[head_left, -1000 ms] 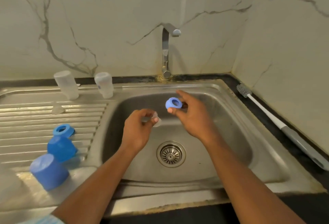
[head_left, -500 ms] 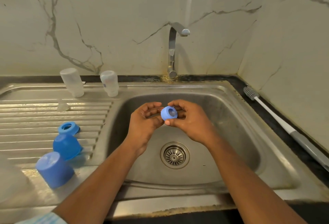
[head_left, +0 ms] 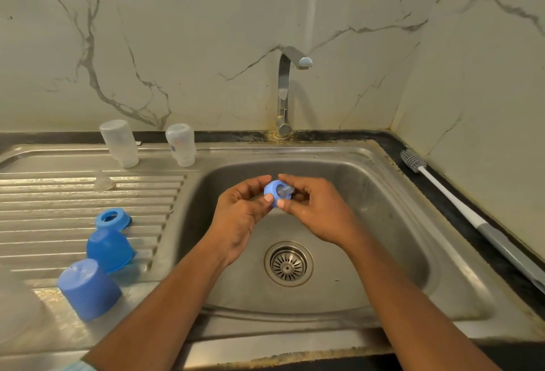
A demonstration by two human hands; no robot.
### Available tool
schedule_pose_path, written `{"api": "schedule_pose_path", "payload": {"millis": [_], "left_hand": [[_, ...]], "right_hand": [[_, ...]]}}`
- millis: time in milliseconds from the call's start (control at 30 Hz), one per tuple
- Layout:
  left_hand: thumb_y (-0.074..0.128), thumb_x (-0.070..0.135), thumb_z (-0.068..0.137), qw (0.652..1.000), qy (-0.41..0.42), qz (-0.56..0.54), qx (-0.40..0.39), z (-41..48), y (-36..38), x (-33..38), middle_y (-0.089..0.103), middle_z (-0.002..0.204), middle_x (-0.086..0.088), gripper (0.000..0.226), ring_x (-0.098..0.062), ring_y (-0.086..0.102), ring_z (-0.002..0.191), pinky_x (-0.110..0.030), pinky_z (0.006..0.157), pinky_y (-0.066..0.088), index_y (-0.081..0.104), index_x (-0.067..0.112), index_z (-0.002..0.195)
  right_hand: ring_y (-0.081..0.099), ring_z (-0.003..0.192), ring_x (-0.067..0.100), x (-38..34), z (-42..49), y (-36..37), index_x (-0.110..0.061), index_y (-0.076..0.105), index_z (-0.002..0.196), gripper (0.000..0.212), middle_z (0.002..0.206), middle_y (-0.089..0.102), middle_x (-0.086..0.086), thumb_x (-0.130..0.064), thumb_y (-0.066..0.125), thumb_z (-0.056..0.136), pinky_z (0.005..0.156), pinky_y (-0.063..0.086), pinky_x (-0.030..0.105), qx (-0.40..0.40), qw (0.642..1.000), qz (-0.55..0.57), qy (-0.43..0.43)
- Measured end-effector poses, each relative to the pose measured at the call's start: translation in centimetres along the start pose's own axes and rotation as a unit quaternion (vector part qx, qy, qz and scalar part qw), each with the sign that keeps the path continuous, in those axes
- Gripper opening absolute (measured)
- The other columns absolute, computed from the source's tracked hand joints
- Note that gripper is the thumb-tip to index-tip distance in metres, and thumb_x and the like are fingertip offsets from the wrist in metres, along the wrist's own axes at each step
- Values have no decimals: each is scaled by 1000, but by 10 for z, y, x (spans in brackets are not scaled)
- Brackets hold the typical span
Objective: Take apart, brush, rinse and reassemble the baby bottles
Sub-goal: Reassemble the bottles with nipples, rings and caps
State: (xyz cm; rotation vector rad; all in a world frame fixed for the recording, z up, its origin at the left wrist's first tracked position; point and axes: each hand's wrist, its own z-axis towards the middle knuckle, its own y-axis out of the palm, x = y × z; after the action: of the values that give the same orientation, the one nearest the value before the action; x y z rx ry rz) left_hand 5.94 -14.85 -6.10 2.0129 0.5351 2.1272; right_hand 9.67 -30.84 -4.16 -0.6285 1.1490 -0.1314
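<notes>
Over the sink basin (head_left: 383,193), the left hand (head_left: 239,217) and right hand (head_left: 318,211) each pinched the blue collar ring (head_left: 272,193), with a clear teat (head_left: 284,190) seated in its opening. Fingers hid the ring's far side. Left of the basin stood two inverted bottle bodies (head_left: 119,143), a loose teat (head_left: 103,183), a second ring (head_left: 113,218) and two blue caps (head_left: 109,249). Right of the basin lay the bottle brush (head_left: 472,217).

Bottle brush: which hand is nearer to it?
Right. The right hand, holding the blue collar over the basin, is left of the bottle brush; the left hand, also on the collar, is farther left.
</notes>
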Motion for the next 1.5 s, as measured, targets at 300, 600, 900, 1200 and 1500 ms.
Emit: {"api": "schedule_pose_path", "payload": {"millis": [300,600,900,1200,1500], "left_hand": [[75,-3,80,991,30,121,-54,1,-3,0,72,117,2,49,-14,69,108,-28,91,56,67,19,122],[84,19,78,916,180,357,-32,5,-3,-1,76,96,11,33,-5,71,91,-18,83,55,73,25,109],[85,14,75,895,170,404,-83,2,-6,0,76,100,12,43,-5,70,94,-26,90,56,73,25,115],[81,30,74,886,164,428,-66,0,4,-8,74,83,6,22,-16,68,77,-42,77,56,76,25,96],[84,24,76,891,138,429,-55,8,-10,-11,75,81,1,21,-21,70,78,-45,75,57,77,19,95]], "right_hand": [[71,87,9,2,0,-2,-11,73,109,20,96,74,-1,-12,69,89,82,59,36,50,998,23,10],[65,73,14,-13,1,3,-19,77,97,16,84,74,-2,-27,64,93,71,52,35,86,976,-190,-66],[63,73,13,-20,1,-8,-21,74,88,11,80,72,-4,-26,64,91,70,51,33,55,971,-232,-36],[64,71,11,-17,-2,-19,-15,75,85,10,78,70,-3,-21,68,90,66,50,27,30,987,-160,16],[63,73,19,-24,-1,-3,-18,73,89,15,81,71,2,-29,64,93,69,51,35,16,965,-263,-20]]}}
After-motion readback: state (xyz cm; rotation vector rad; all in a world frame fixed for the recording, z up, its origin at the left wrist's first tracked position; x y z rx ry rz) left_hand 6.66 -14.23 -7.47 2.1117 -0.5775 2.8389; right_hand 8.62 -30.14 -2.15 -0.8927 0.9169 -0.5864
